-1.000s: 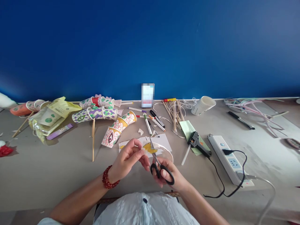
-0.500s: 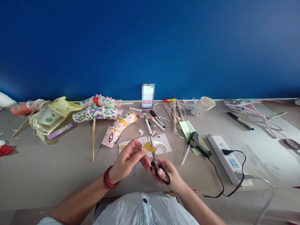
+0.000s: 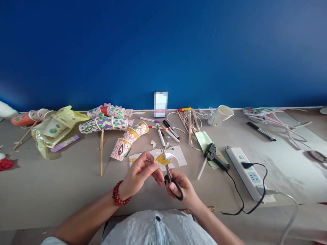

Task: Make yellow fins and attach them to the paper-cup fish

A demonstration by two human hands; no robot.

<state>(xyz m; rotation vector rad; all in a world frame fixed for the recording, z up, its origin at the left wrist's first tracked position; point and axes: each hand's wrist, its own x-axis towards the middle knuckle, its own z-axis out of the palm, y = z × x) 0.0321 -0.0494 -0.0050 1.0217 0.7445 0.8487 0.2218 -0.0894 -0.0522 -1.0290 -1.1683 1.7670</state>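
"Yellow-coloured, white-edged paper piece (image 3: 162,160): where held?"
"Left hand (image 3: 141,170), pinched at the fingertips, just ahead of them."
"Right hand (image 3: 187,189)?"
"Gripping black-handled metal scissors (image 3: 167,169), blades across the paper's right side."
"Farther out?"
"White paper sheet (image 3: 183,159) beyond both hands; yellow-and-red patterned paper cups (image 3: 131,135) beyond the left; black glue gun (image 3: 217,159) right of the right."

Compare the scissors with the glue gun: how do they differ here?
The scissors are held in the right hand, with their blades at the yellow paper piece; the glue gun lies unheld on the green paper. The scissors have silver metal blades and looped handles, whereas the glue gun has a bulkier, mostly black body. The glue gun has a cord; the scissors have none. Both have black handles.
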